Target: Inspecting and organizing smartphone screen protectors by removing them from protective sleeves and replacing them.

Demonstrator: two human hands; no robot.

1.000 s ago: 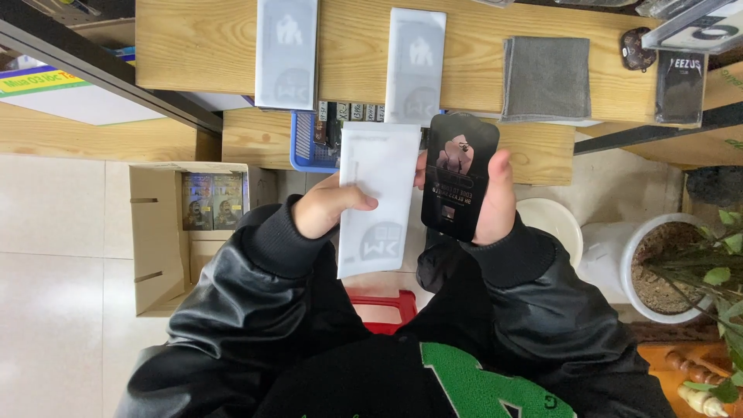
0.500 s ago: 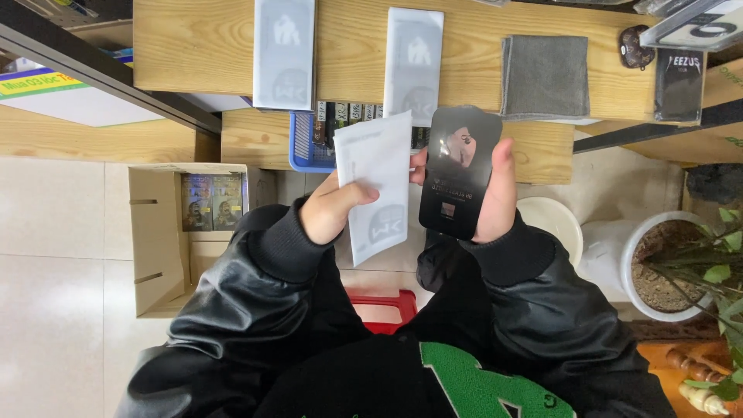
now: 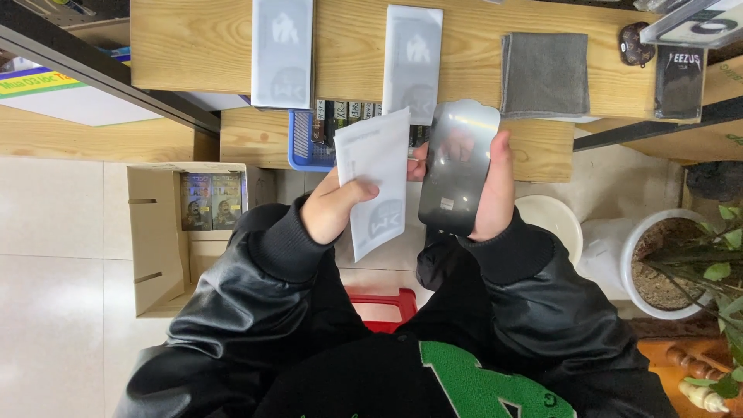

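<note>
The left hand (image 3: 334,207) is closed on a white paper sleeve (image 3: 377,179), thumb across its front, holding it upright just above the lap. Beside it the right hand (image 3: 494,190) grips a dark glossy sheet (image 3: 457,166) by its long edges, thumb on the left edge and fingers along the right. A second ago the sheet showed a dark printed face; now it is tilted so that it catches pale glare. The sleeve, earlier squarer to the camera and partly overlapping the sheet, has turned slightly, and its right edge now sits just beside the sheet's left edge. Both hands have stayed in much the same place in front of the wooden table (image 3: 193,46). Further off, on the table, lie two more white sleeves (image 3: 282,50) and a grey cloth (image 3: 544,73). An open cardboard box (image 3: 159,232) stands on the floor to the left.
</note>
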